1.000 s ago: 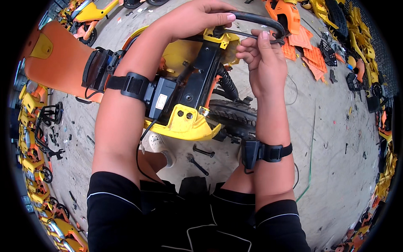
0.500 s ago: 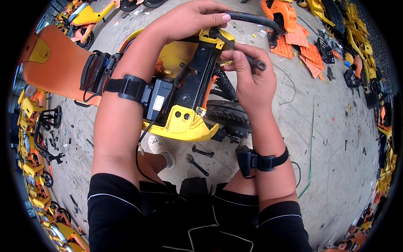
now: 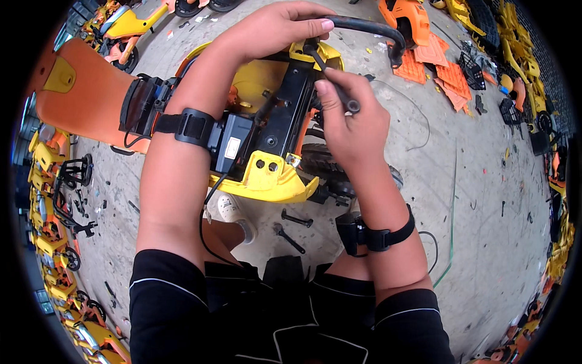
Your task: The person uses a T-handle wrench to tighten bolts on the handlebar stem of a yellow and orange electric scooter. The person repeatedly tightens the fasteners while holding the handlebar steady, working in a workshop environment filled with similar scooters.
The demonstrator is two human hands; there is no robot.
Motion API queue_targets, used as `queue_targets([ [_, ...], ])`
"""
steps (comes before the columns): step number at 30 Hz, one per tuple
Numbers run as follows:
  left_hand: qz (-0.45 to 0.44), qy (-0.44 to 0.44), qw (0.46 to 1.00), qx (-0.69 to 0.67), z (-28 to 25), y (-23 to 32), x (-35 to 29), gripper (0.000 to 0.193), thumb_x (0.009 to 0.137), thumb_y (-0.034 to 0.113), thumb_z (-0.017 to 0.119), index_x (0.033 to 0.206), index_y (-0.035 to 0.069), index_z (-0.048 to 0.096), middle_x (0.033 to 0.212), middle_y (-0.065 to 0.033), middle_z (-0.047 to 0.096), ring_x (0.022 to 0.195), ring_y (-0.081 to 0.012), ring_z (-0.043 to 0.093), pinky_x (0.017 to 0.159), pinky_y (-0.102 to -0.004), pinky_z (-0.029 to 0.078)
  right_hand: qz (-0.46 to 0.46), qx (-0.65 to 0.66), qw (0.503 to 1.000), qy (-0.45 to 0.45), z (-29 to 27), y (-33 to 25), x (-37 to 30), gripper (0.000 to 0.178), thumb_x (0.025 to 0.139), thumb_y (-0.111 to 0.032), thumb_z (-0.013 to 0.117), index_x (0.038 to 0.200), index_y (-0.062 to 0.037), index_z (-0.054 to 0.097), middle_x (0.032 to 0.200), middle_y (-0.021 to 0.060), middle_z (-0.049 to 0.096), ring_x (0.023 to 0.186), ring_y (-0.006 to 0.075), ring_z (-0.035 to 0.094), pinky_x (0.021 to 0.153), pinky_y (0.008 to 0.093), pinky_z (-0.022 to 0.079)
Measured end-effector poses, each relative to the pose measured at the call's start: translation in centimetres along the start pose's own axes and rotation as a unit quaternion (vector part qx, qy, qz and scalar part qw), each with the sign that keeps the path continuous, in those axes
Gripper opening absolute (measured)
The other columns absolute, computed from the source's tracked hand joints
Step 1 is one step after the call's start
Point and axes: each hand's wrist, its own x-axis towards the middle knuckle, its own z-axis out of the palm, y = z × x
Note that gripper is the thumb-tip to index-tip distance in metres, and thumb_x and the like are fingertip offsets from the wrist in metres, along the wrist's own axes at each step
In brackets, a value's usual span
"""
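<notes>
My left hand (image 3: 276, 27) is closed around the left end of a black curved bar (image 3: 373, 25) above a partly stripped yellow scooter (image 3: 285, 185). In my right hand (image 3: 357, 121) is a dark socket wrench (image 3: 336, 85), pinched between thumb and fingers. Its far end sits at the yellow bracket (image 3: 330, 56) under the bar; its hollow round end points toward me. My left forearm covers part of the scooter's body. Beneath my right hand, the black tyre (image 3: 321, 159) is partly hidden. A long black frame cover (image 3: 282, 109) runs along the scooter's middle.
An orange panel (image 3: 85, 91) extends at the scooter's left. Two loose wrenches, an open-ended one (image 3: 297, 218) and an adjustable one (image 3: 288, 238), lie on the concrete floor near my feet. Orange plates (image 3: 430, 51) lie at the far right. Stacked yellow parts line both sides.
My right hand has swung the socket wrench's near end left and toward me. My left hand stays on the curved bar.
</notes>
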Motion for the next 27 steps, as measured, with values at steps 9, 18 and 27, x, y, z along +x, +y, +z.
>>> queue_targets([
  [9,0.044,-0.019,0.996,0.074,-0.4,0.0,0.4,0.046,0.101,0.038,0.064,0.134,0.005,0.064,0.107,-0.0033,0.069,0.105,-0.0141,0.063,0.096,-0.0285,0.049,0.265,0.473,0.838,-0.063,-2.2,4.4,4.8,0.036,0.106,-0.029,0.057,0.118,0.0044,0.06,0.096,0.0164,0.072,0.084,0.0215,0.072,0.066,0.028,0.059],
  [18,0.029,-0.021,0.999,-0.033,0.0,0.5,0.3,0.037,0.104,0.029,0.062,0.13,0.004,0.065,0.102,0.0004,0.067,0.094,-0.0093,0.059,0.085,-0.0247,0.049,0.119,0.332,0.935,0.031,-2.3,1.4,2.8,0.021,0.106,-0.019,0.056,0.112,-0.0001,0.063,0.089,0.0135,0.073,0.077,0.0184,0.072,0.062,0.0253,0.059],
  [27,0.046,-0.041,0.998,-0.012,-0.3,0.3,0.4,0.038,0.103,0.032,0.062,0.127,0.003,0.066,0.099,-0.0012,0.069,0.093,-0.0115,0.062,0.085,-0.0271,0.05,0.078,0.225,0.971,0.005,0.2,0.8,0.7,0.017,0.102,-0.01,0.064,0.115,0.0,0.063,0.095,0.0081,0.073,0.083,0.0101,0.068,0.069,0.0227,0.055],
])
